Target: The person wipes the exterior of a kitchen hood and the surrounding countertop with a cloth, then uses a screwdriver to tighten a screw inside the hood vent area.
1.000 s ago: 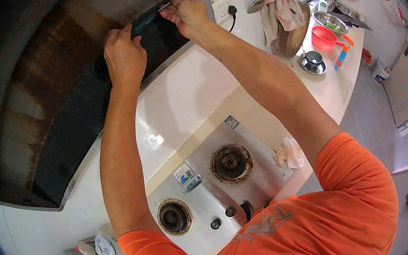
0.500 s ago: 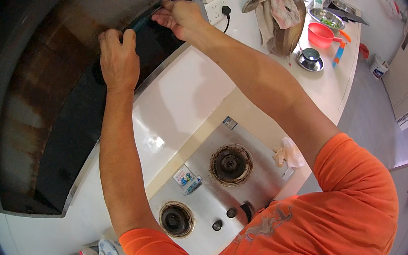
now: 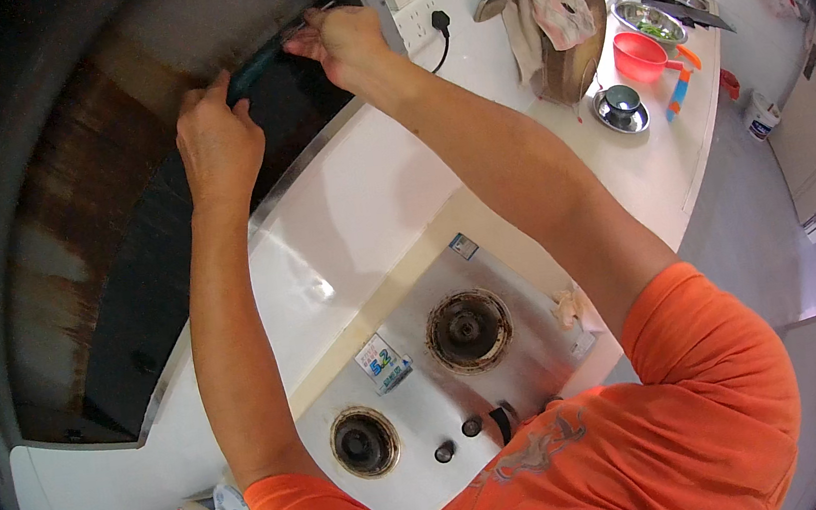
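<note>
Both my arms reach up to a dark range hood (image 3: 144, 275) with brown, rust-like grime on its inner face. Between my hands runs a narrow dark teal strip (image 3: 258, 69), slanting up to the right along the hood; its exact kind is unclear. My left hand (image 3: 220, 150) is closed at the strip's lower left end, fingers curled over it. My right hand (image 3: 344, 49) is closed near its upper right end, thumb and fingertips pinched together there. The fingertips of both hands are partly hidden.
Below stands a steel gas stove (image 3: 408, 431) with two burners and a small printed box (image 3: 380, 361). A black plug (image 3: 441, 21) sits in the wall socket beside the hood. At right, the counter holds a red basin (image 3: 640, 57) and a steel dish (image 3: 621, 110).
My left hand has shifted left and slightly down, and my right hand a little left. More of the teal strip shows between them. The whole view has tilted slightly.
</note>
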A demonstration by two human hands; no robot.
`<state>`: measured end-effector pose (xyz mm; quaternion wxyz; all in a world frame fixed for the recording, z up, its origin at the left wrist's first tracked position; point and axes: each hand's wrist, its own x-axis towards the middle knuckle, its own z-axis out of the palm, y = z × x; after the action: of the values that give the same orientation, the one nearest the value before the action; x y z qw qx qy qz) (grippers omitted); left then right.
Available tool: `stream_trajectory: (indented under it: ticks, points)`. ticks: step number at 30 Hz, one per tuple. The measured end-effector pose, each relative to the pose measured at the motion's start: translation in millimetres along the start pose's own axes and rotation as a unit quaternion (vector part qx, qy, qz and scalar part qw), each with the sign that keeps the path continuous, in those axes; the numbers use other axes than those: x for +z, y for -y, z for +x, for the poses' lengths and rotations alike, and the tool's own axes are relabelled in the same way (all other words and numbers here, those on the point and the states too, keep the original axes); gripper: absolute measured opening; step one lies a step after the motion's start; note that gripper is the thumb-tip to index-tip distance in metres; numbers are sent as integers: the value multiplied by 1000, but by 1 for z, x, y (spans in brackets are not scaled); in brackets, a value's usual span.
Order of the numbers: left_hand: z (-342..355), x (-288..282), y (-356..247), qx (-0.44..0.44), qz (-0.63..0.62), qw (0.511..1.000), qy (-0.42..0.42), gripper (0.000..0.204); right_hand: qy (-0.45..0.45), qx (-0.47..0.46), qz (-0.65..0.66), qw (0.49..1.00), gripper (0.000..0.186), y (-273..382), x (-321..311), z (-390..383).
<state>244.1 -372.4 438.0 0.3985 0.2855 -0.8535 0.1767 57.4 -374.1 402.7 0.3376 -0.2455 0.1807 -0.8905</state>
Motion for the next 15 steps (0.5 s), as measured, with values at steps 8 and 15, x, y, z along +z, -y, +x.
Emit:
stream_trajectory:
  ticks: [8, 15]
  points:
    - [3, 9, 6, 36, 21, 998, -53, 33, 35, 8, 28, 999, 16, 1, -4, 6]
    - [-6, 3, 9, 23, 4, 999, -30, 32, 20, 18, -16, 1000, 13, 0, 2, -7]
